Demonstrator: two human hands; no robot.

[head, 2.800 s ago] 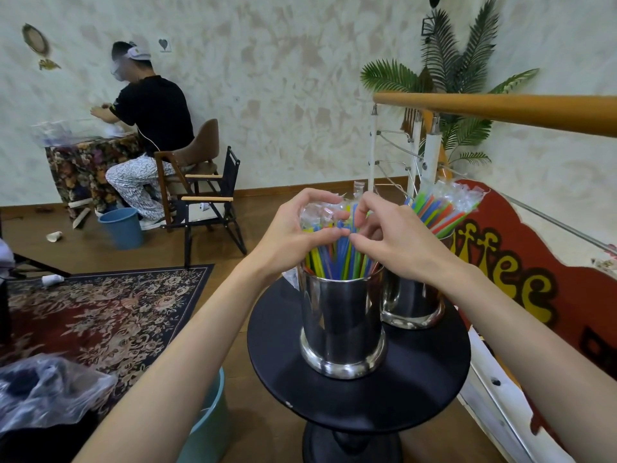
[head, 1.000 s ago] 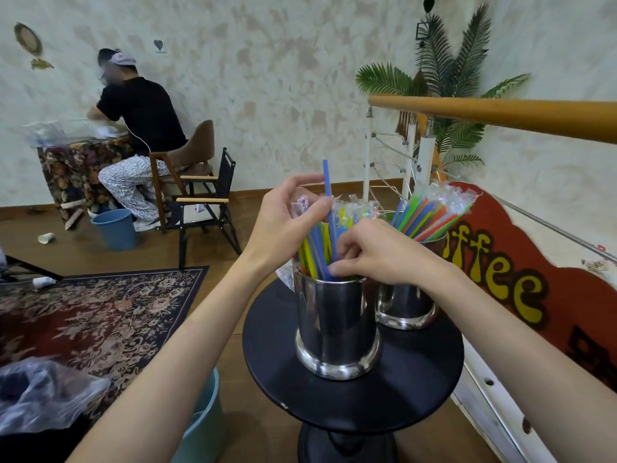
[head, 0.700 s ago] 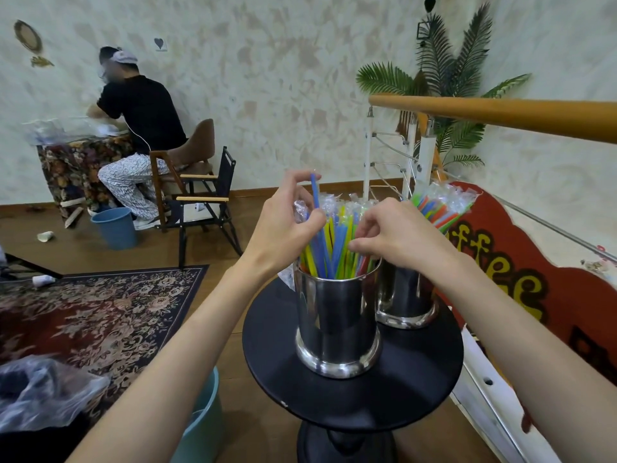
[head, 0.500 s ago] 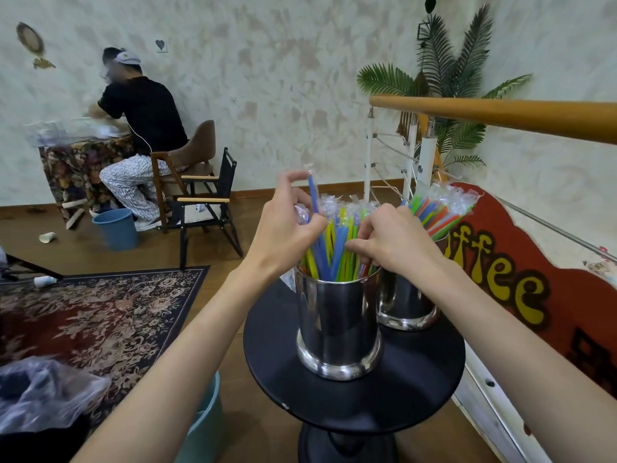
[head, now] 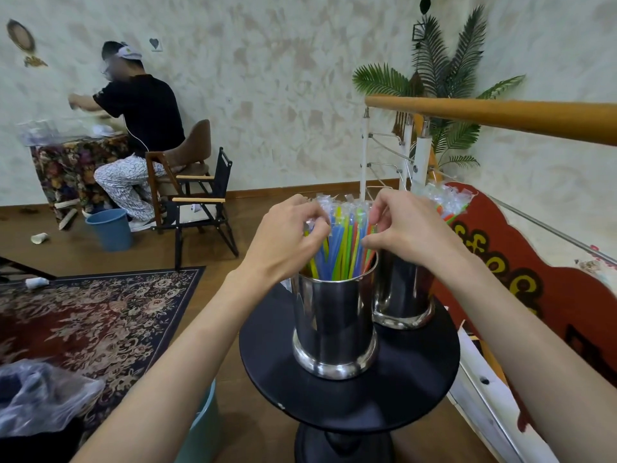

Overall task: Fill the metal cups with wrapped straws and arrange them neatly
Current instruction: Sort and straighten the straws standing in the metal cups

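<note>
The left hand (head: 283, 240) is pinching the straws (head: 344, 242) at nine o'clock, fingers curled. The right hand (head: 405, 228) is pinching them at three o'clock, above the cup (head: 334, 315)

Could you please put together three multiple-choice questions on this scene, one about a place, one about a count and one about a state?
1. Where does the second shiny metal cup stand relative to the near shiny metal cup?
A. Behind it, to the right
B. On the patterned rug
C. Stacked on top

2. How many metal cups stand on the round black table?
A. One
B. Two
C. Four

3. What are the left hand and right hand doing?
A. Resting on the table
B. Lifting the cup
C. Fingering the colourful wrapped straws in the near cup

Answers: A, its base shows behind and right; B, two bases are visible; C, both hands' fingers curl among the straw tops.
</note>
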